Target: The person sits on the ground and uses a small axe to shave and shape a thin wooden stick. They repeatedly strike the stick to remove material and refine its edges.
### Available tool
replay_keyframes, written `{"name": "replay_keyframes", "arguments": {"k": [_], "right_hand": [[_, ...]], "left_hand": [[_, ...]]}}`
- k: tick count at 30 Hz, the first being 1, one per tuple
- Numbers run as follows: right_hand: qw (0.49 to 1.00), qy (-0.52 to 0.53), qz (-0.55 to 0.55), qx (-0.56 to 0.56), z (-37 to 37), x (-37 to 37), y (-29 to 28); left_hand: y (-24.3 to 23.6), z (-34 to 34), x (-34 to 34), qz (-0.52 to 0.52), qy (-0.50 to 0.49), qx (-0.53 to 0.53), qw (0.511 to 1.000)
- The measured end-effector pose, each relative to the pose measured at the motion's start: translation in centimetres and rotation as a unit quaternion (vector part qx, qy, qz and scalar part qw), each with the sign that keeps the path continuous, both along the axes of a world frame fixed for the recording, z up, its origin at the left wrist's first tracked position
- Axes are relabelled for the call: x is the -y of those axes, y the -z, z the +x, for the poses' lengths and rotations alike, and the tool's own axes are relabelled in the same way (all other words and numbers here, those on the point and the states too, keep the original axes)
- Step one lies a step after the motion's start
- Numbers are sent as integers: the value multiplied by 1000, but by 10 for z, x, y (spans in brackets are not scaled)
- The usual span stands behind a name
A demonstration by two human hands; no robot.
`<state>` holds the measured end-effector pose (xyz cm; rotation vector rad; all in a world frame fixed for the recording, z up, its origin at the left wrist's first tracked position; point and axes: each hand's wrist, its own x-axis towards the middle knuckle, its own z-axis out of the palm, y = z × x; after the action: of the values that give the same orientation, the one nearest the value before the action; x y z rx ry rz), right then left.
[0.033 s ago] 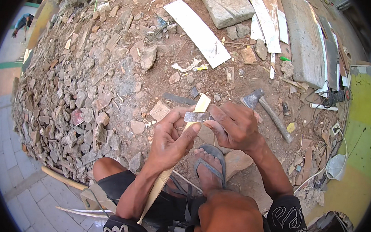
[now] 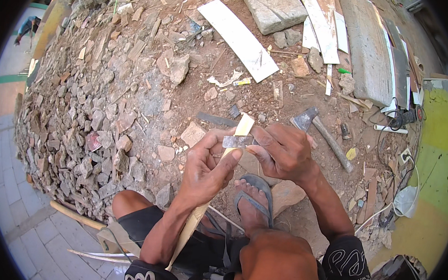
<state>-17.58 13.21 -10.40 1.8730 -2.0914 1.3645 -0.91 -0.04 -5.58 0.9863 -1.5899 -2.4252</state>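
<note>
A long pale wooden strip [image 2: 245, 124] runs from beside my left forearm up past my fingers. My left hand [image 2: 206, 165] is closed around it, thumb along the strip near its upper end. Flat across the strip lies a small grey metal blade [image 2: 236, 142], its left end by my left fingers. My right hand [image 2: 287, 153] pinches the blade's right end between thumb and fingers. Part of the strip is hidden behind the blade and my left hand. On the ground just beyond my right hand lies a hatchet [image 2: 322, 136] with a wooden handle.
Broken rubble [image 2: 96, 127] is heaped on the left. A white board [image 2: 240, 41] and a concrete slab [image 2: 273, 9] lie ahead. To the right are a power tool [image 2: 405, 119], a cord with a socket [image 2: 405, 156] and a yellow-green wall [image 2: 440, 132]. My sandalled foot [image 2: 253, 201] is below my hands.
</note>
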Motion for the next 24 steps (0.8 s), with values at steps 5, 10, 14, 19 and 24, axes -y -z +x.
{"name": "replay_keyframes", "arguments": {"k": [5,10,14,19,24], "right_hand": [[985,165,51,11,-57,-7,41],[985,137,15,103,-44,-33,17],[997,29,3,74,-3,-17,0],[998,-2,-22,60,7,-4,7],[999,-23,0,24,2,0,-2]], "left_hand": [[-16,11,-19,47,43,4,998],[-6,17,12,39,-13,5,999],[-3,7,8,49,0,5,999],[-7,2,3,44,1,17,999],[-1,1,0,9,1,16,1000]]}}
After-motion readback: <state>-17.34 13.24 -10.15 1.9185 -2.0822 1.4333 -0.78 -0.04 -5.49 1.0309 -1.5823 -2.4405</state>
